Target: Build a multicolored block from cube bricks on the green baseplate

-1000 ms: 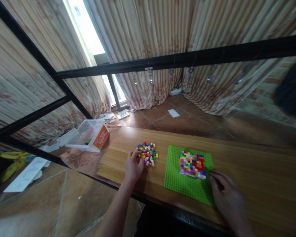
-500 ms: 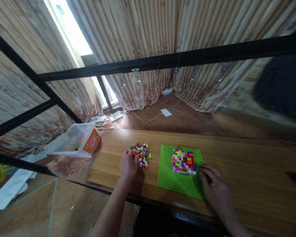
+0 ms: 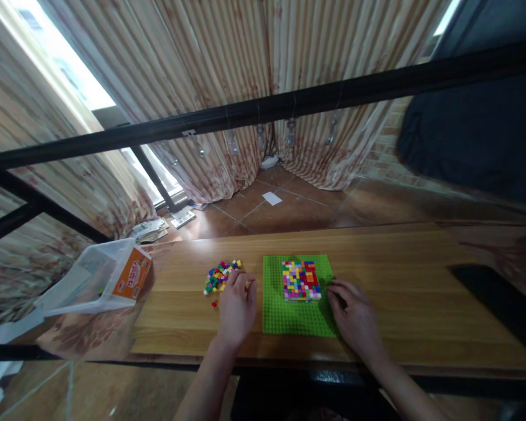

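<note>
My left hand (image 3: 237,303) hangs over the table at the right side of a pile of small coloured toy bricks (image 3: 219,275). Its fingers are drawn together, and a bit of yellow shows at the tips, too small to make out. To its right lies a green studded baseplate (image 3: 274,316). A low block of many-coloured bricks (image 3: 300,280) stands on it, with a red patch toward its right side. My right hand (image 3: 354,316) is curled at the baseplate's right edge, thumb and fingertips closed against it beside the block.
One red brick (image 3: 214,304) lies apart from the pile. Beyond the left end of the wooden table (image 3: 394,280) stands a clear plastic box (image 3: 87,286) with an orange label. A black flat object (image 3: 495,301) is at the right. A black metal bar (image 3: 245,111) crosses beyond the table.
My left hand has come away from the pile's near left side to its right, nearer the baseplate. My right hand stays at the baseplate's edge. The view has turned to the right.
</note>
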`<action>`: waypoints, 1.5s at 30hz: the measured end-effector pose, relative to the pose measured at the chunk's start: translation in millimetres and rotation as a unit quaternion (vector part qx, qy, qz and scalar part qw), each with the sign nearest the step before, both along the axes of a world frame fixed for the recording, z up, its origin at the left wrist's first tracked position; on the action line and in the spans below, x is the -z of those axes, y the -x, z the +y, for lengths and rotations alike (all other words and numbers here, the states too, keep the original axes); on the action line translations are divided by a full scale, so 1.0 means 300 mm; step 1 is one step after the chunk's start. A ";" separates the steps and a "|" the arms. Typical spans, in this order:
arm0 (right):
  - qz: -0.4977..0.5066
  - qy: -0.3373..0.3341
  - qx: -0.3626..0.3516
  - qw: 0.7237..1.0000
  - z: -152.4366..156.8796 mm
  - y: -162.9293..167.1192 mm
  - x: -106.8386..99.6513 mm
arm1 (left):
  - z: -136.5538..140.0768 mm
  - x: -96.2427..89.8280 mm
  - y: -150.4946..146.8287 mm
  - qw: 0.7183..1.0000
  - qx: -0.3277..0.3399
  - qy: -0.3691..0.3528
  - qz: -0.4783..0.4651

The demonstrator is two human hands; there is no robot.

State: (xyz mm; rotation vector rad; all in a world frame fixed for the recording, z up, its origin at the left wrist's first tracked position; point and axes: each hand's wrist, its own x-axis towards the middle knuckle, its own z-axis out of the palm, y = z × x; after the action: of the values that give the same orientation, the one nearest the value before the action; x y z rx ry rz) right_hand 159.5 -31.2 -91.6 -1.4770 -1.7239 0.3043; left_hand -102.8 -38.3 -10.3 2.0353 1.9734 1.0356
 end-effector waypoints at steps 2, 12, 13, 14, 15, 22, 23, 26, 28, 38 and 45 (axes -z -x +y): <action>0.001 0.000 0.002 1.000 0.000 0.002 -0.003 | 0.022 -0.014 -0.064 0.998 0.060 -0.004 -0.015; 0.006 0.004 -0.004 1.000 0.000 0.005 -0.013 | 0.134 -0.022 -0.193 0.983 0.154 0.031 0.095; 0.006 0.005 -0.004 1.000 0.000 0.004 -0.013 | 0.137 -0.021 -0.195 0.981 0.154 0.038 0.110; 0.005 0.007 -0.005 1.000 -0.001 0.004 -0.014 | 0.138 -0.020 -0.196 0.979 0.154 0.045 0.123; 0.006 0.008 -0.006 1.000 -0.002 0.004 -0.015 | 0.140 -0.020 -0.196 0.978 0.154 0.050 0.134; 0.006 0.012 -0.001 1.000 -0.002 0.006 -0.019 | 0.144 -0.022 -0.203 0.977 0.147 0.045 0.146; 0.006 0.013 -0.004 1.000 -0.002 0.006 -0.019 | 0.143 -0.019 -0.204 0.980 0.143 0.036 0.133; 0.007 0.015 -0.006 1.000 -0.003 0.005 -0.016 | 0.141 -0.005 -0.208 0.991 0.123 0.013 0.052; 0.009 0.011 -0.003 1.000 -0.003 0.006 -0.015 | 0.139 0.004 -0.213 0.994 0.104 0.013 -0.022; 0.011 0.011 -0.002 1.000 -0.003 0.002 -0.005 | 0.154 0.084 -0.257 0.908 0.021 0.142 -0.394; 0.007 0.011 -0.002 1.000 -0.004 0.000 -0.002 | 0.158 0.108 -0.294 0.833 -0.009 0.130 -0.537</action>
State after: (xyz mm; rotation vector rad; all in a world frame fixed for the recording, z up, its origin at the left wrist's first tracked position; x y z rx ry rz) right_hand 159.4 -32.4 -91.1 -1.4837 -1.7178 0.3375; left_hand -14.7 9.1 -42.7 0.8834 1.3652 1.3681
